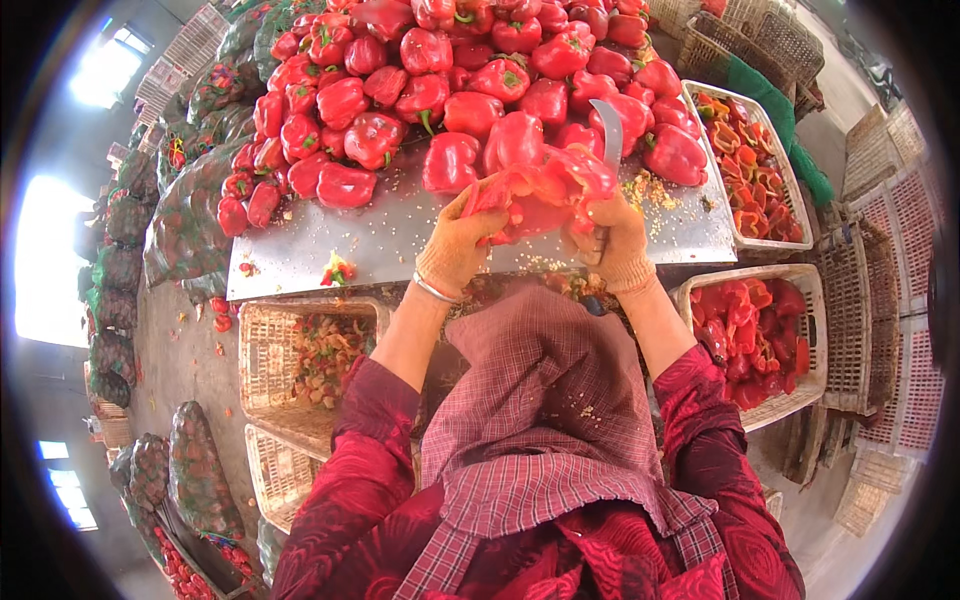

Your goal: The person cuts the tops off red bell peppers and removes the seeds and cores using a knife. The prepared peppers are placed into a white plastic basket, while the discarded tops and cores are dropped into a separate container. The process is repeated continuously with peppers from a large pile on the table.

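Note:
An opened red bell pepper [532, 191], cut side facing me, is held above the near part of the metal table [300, 259]. My left hand [459, 244], in an orange knit glove, grips its left side. My right hand [615, 240], gloved alike, is closed at the pepper's right side, with a knife in it. The knife's curved blade [612, 131] rises beyond the fingers; most of the handle is hidden by the hand. Just past the pepper begins a large heap of whole red bell peppers [472, 112]. Seeds [651, 191] are scattered on the tabletop.
Below the table's left edge stands a crate of pepper cores [330, 360]. To the right are a crate of red pepper pieces [750, 337] and another of mixed-colour pieces [742, 165]. Filled mesh sacks [195, 217] line the left side; stacked crates [859, 307] stand far right.

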Available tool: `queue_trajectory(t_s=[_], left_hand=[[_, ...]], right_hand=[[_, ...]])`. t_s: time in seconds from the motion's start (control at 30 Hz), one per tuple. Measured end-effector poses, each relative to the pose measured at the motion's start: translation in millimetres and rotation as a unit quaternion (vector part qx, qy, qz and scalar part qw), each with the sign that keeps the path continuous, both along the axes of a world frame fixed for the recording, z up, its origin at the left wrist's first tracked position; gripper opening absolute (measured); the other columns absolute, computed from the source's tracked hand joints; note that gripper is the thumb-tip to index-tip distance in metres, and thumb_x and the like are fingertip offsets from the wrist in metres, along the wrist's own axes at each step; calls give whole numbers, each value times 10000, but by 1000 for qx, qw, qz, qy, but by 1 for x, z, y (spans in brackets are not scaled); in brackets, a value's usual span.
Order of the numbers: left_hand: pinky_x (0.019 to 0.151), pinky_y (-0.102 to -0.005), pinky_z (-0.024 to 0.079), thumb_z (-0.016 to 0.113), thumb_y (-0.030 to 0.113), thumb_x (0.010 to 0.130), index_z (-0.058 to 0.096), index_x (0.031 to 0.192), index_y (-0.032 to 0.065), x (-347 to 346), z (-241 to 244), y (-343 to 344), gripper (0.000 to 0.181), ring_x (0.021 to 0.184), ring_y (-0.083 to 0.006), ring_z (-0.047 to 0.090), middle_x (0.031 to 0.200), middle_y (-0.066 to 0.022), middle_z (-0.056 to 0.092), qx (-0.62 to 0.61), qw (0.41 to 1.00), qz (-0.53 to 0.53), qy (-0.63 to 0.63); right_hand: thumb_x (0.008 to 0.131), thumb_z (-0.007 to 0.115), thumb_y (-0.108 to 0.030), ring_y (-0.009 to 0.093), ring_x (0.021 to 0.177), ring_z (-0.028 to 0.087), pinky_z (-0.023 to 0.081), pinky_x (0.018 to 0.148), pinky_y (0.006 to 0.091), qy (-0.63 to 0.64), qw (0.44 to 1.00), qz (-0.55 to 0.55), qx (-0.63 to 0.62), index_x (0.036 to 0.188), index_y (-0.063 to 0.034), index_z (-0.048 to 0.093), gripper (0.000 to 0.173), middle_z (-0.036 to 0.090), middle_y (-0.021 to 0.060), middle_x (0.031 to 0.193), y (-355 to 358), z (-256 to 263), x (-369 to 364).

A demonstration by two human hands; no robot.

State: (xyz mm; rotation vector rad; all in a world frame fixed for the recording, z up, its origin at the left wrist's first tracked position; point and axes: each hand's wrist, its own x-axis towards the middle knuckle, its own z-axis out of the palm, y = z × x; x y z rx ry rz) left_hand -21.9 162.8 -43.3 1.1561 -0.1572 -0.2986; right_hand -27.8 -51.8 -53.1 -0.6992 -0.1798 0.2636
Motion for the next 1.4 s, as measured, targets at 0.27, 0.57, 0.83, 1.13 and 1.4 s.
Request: queue_trajectory(t_s=[0.27,0.57,0.83,1.13,1.4], left_hand=[[1025,-351,458,632,-86,838,466,1416,40,3,14,5,615,1260,-218,547,1369,-143,558,308,880,131,-337],[914,-411,547,638,45,723,663,1227,227,14,26,11,537,1177,-343,587,1353,-128,548,538,559,86,-626],[965,-428,514,703,98,712,668,1231,213,-7,8,4,533,1208,-365,564,1357,-173,533,504,644,37,-575],[939,-431,525,615,-14,722,592,1283,171,0,-79,20,591,1154,-397,581,1339,-199,527,560,728,12,-394],[976,-496,476,690,171,781,537,1292,138,32,-45,28,535,1201,-395,539,1365,-192,493,537,705,167,-432]], right_hand=[[852,695,-106,65,499,538,347,407,191,29,958,-165,-232,1321,-126,565,487,616,-4,707,12,20,16],[939,588,-353,70,392,390,294,348,172,201,930,152,268,973,-22,619,335,622,117,766,-11,-43,34],[961,526,-254,69,376,467,369,299,193,309,947,5,89,1057,-27,619,263,708,96,918,-1,-43,19],[840,562,-40,80,483,490,354,373,230,279,926,-156,-201,1195,-90,583,359,563,9,705,6,-54,23],[855,557,-110,33,448,410,289,355,183,216,880,-309,-290,1326,-76,551,472,523,-45,660,-78,31,-55]])
